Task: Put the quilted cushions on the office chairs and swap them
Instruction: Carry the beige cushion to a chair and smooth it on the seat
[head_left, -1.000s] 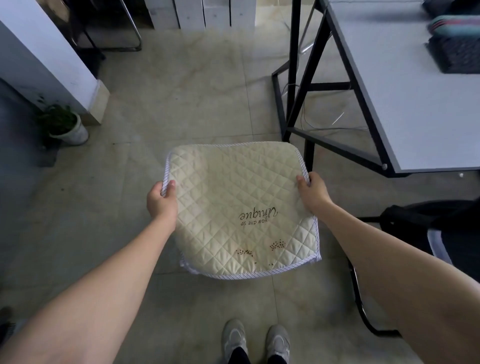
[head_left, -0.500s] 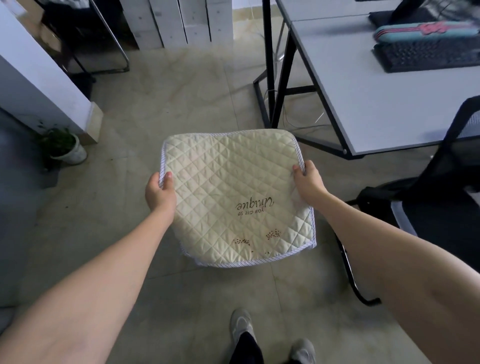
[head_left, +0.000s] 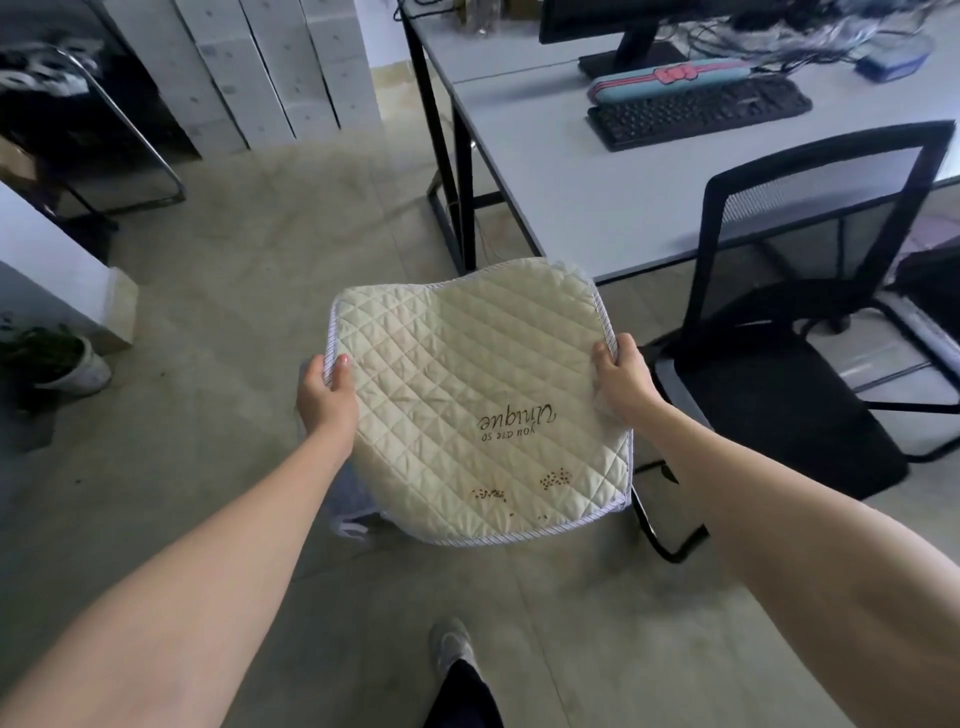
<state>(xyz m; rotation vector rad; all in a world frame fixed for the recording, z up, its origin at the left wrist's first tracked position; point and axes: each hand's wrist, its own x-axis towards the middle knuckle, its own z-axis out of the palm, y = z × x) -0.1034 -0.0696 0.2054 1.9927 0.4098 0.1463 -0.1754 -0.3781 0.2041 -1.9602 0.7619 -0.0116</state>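
The left hand grips the left edge of the cream quilted cushion, thumb on top, and the right hand is closed on its right edge, holding it flat in the air above the floor. A black mesh office chair stands just to the right, beside the white desk, its seat bare.

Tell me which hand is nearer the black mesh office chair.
Right. The right hand grips the cream quilted cushion edge beside the black mesh office chair; the left hand grips the far edge.
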